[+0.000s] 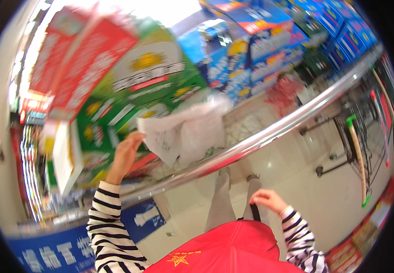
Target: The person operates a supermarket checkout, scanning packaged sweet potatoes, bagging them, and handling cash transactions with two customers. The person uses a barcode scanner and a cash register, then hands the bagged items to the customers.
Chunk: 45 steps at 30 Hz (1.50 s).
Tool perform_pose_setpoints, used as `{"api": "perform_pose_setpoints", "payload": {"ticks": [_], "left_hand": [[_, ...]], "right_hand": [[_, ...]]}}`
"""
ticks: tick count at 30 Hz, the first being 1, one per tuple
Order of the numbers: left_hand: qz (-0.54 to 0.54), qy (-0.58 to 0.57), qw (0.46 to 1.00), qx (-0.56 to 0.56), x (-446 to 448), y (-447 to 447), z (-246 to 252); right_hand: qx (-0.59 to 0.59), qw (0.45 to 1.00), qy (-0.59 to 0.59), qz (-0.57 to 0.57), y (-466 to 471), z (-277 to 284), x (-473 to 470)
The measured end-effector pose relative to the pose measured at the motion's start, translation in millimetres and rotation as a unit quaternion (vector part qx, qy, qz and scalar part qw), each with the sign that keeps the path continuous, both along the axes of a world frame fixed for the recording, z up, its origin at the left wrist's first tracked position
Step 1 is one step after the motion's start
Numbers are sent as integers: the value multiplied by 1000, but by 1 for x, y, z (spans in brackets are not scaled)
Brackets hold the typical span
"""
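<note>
My left hand (124, 157) reaches forward and pinches the edge of a thin white plastic bag (200, 133). The bag bears faint writing, is blurred, and spreads rightward just beyond a shiny metal rail (251, 145). Behind it stand green cartons (156, 75) with yellow flower prints. Low in front of my legs is my right hand (268, 200), its fingers bent together. A black strap (255, 212) hangs right at those fingertips; whether they grip it cannot be made out. A red apron (217, 247) covers my lap.
Red cartons (81, 65) rise at the left, and blue boxes (251, 58) are stacked at the back. A black wire shopping cart (348, 136) stands on the tiled floor (292, 170) at right. A blue printed banner (60, 250) runs along the lower left. A crumpled red bag (284, 90) lies beyond the rail.
</note>
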<state>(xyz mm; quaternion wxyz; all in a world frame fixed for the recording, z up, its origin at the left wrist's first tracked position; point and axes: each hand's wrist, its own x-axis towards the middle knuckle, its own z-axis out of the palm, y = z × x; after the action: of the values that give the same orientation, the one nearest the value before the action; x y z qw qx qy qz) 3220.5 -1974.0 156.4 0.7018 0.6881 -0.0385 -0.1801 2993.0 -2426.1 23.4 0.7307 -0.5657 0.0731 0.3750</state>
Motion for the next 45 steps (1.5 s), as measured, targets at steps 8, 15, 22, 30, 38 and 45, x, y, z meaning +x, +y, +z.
{"api": "perform_pose_setpoints", "payload": {"ticks": [8,15,22,30,38,45], "left_hand": [[313,-301,871,-230,-346,83,231],[530,-435,716,-128,-747,73,250],[869,-211,414,172,-1103,10,127],[792,373,254,411,-1322,45,-103],[846,3,532,-28,-1270,338,-117],[917,-94,379,-84,-1401,529,-63]], "right_hand": [[12,881,-472,31,167,223,100],[234,813,-513,-148,422,307,11],[412,774,-347,334,599,298,-228],[257,725,-276,576,788,142,-549],[263,729,-454,441,974,36,-825],[290,387,-506,715,1018,96,-1038]]}}
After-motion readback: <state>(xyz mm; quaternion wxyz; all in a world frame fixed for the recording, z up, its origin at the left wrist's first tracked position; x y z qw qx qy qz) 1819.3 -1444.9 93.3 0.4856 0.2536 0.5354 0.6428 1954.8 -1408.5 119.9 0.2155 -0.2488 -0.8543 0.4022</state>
